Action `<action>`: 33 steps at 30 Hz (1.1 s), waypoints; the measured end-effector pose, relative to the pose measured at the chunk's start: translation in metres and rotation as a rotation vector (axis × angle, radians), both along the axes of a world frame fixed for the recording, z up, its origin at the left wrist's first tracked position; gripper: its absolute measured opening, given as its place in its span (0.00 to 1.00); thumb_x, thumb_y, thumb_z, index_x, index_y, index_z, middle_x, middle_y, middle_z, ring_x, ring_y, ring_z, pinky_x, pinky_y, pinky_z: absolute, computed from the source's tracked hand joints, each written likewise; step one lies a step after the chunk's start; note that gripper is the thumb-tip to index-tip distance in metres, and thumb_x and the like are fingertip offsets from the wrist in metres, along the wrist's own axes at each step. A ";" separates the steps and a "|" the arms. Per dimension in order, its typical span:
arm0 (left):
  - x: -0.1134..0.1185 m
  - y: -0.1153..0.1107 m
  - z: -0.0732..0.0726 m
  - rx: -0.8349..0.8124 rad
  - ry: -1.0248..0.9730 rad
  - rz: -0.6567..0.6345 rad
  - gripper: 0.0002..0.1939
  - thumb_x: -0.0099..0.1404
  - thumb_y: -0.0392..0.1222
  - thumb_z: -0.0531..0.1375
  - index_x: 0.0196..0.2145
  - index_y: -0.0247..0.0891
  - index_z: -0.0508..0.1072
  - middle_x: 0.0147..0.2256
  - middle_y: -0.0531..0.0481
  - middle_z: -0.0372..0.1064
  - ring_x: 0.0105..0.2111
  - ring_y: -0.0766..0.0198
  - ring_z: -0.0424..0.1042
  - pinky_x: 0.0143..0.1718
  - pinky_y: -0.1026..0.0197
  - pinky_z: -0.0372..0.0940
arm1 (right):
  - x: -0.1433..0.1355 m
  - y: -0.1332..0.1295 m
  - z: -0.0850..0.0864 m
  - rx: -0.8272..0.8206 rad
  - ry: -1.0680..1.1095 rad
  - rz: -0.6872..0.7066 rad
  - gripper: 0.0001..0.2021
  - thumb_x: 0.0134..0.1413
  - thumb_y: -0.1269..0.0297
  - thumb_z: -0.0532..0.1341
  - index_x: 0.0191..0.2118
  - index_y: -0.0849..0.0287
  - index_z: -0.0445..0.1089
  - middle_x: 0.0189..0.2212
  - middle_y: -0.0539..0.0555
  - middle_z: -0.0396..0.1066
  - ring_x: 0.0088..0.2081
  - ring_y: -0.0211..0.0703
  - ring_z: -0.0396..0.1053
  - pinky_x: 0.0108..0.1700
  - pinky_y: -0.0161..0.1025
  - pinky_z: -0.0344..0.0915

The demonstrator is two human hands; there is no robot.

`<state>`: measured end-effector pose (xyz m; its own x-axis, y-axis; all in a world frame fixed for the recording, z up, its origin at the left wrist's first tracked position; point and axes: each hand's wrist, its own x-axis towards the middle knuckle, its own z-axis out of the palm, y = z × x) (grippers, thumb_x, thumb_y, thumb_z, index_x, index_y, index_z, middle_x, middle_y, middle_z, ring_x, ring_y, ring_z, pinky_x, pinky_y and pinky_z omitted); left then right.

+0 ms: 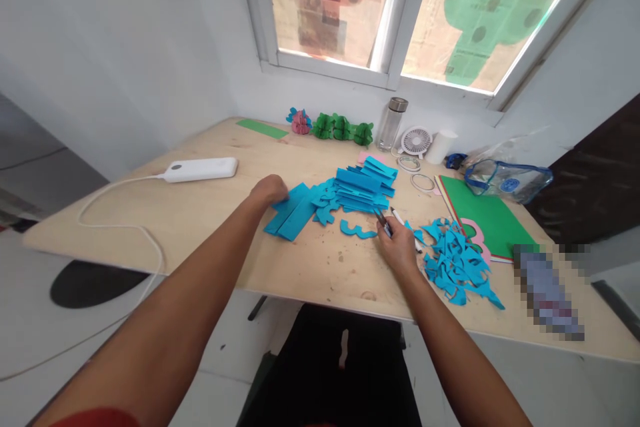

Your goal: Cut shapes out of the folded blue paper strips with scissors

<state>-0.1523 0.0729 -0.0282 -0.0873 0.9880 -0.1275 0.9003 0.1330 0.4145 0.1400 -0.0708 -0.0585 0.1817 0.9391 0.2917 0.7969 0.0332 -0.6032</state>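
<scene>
My left hand is closed at the upper left edge of a folded blue paper strip; its fingertips are mostly hidden. In my right hand is a pair of scissors, dark blades pointing away from me. A white pen lies right beside that hand. Between the hands rests a wavy blue paper cutout. Behind it are a stack of folded blue strips and a cluster of scalloped blue cutouts. Blue paper scraps are heaped to the right of my right hand.
Green paper ornaments, a glass bottle, a small fan and tape rolls line the back. A white power strip with its cord lies left. Green sheets and a clear pouch lie right.
</scene>
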 end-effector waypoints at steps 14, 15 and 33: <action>0.001 -0.054 0.031 0.303 -0.257 -0.012 0.12 0.57 0.39 0.56 0.38 0.39 0.75 0.34 0.50 0.75 0.37 0.57 0.73 0.37 0.61 0.65 | 0.001 0.001 0.001 0.019 0.103 -0.021 0.11 0.53 0.59 0.53 0.26 0.57 0.68 0.18 0.49 0.61 0.24 0.42 0.59 0.27 0.36 0.51; 0.011 -0.058 0.033 0.218 -0.351 -0.145 0.11 0.56 0.39 0.57 0.37 0.38 0.76 0.33 0.50 0.75 0.35 0.59 0.73 0.35 0.62 0.65 | 0.002 0.002 0.001 0.027 0.139 -0.031 0.11 0.52 0.59 0.53 0.26 0.57 0.68 0.18 0.48 0.60 0.24 0.41 0.58 0.27 0.36 0.50; 0.134 -0.092 0.000 -0.230 -1.031 -0.360 0.11 0.48 0.44 0.64 0.23 0.35 0.67 0.19 0.57 0.61 0.20 0.72 0.59 0.21 0.67 0.54 | 0.000 0.009 -0.001 0.069 0.770 -0.007 0.14 0.45 0.53 0.60 0.28 0.61 0.67 0.17 0.44 0.52 0.20 0.33 0.47 0.22 0.33 0.46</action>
<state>-0.0187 -0.0189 -0.0286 0.4523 0.8779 -0.1571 0.1410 0.1035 0.9846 0.1403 -0.0622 -0.0595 0.3631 0.9214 0.1386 0.1538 0.0875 -0.9842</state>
